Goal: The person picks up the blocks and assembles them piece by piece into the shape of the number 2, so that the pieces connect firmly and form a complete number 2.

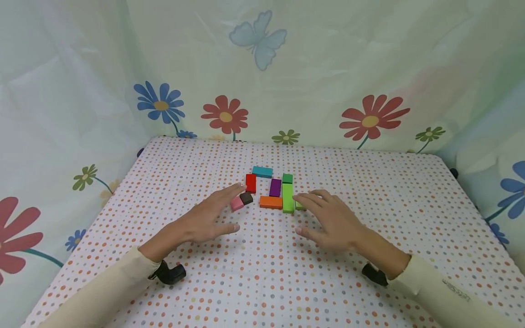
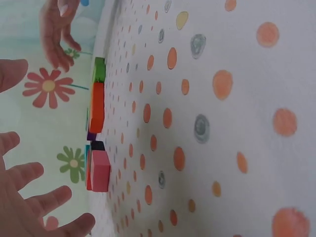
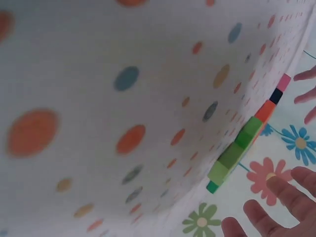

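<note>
My left hand (image 1: 209,216) hovers with its fingers spread, beside a pink block (image 1: 236,203) and a black block (image 1: 246,197). Over on the right, my right hand (image 1: 330,221) also has extended fingers and grips nothing. It partly hides a light green block (image 1: 300,206) that lies beside a longer lime green block (image 1: 288,198). Between the hands lie an orange block (image 1: 270,202), a purple block (image 1: 275,187) and a red block (image 1: 251,183). In the left wrist view, the pink block (image 2: 100,171) stands apart from the fingers.
A teal block (image 1: 262,171) and a dark green block (image 1: 287,178) lie farther back. All the blocks are on a dotted tablecloth (image 1: 254,282). Behind the table hangs a flowered curtain (image 1: 311,82). Each wrist carries a black camera mount (image 1: 170,273).
</note>
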The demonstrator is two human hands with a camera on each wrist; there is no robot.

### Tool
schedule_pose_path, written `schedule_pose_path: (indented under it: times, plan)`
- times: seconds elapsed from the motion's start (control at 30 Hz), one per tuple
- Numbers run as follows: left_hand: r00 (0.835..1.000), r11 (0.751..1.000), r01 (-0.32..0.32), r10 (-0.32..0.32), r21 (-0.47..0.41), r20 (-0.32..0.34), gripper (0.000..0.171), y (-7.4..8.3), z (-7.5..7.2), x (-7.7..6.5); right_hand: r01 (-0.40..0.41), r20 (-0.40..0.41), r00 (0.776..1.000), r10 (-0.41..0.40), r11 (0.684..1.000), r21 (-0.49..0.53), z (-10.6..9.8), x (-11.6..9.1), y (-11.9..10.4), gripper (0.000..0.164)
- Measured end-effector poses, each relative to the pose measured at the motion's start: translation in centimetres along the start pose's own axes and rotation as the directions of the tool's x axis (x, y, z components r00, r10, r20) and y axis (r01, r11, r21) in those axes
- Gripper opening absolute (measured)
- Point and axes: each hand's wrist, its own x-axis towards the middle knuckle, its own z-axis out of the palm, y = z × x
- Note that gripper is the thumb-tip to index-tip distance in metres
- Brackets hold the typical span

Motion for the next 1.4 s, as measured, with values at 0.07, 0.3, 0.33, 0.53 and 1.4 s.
schedule_pose_path:
  times: [0.07,0.3,0.33,0.53,1.4]
  plan:
    - [1.000,0.999,0.000,-0.001,-0.050,-0.015,0.087,-0.4,0.0,-0.1,-0.001,-0.008,1.000,0.001,1.000,0.021,0.2,0.5,0.1,0.073]
    - [0.997,0.972,-0.046,0.030,-0.228,-0.076,0.085,-1.1,-0.2,-0.5,-0.089,0.023,0.996,0.087,0.990,0.108,0.1,2.7,0.1,0.068]
    - [0.996,0.964,-0.054,0.034,-0.260,-0.081,0.085,-1.1,-0.3,-0.6,-0.113,0.033,0.993,0.110,0.985,0.128,0.1,3.0,0.1,0.066]
    - [0.993,0.908,-0.089,0.049,-0.410,-0.107,0.080,-0.9,-0.4,-0.5,-0.196,0.082,0.980,0.183,0.958,0.209,0.7,4.6,-0.1,0.057]
    - [0.987,0.876,-0.118,0.051,-0.468,-0.154,0.074,-0.8,0.2,0.6,-0.154,0.173,0.975,0.136,0.983,0.097,3.2,8.9,-0.5,0.034]
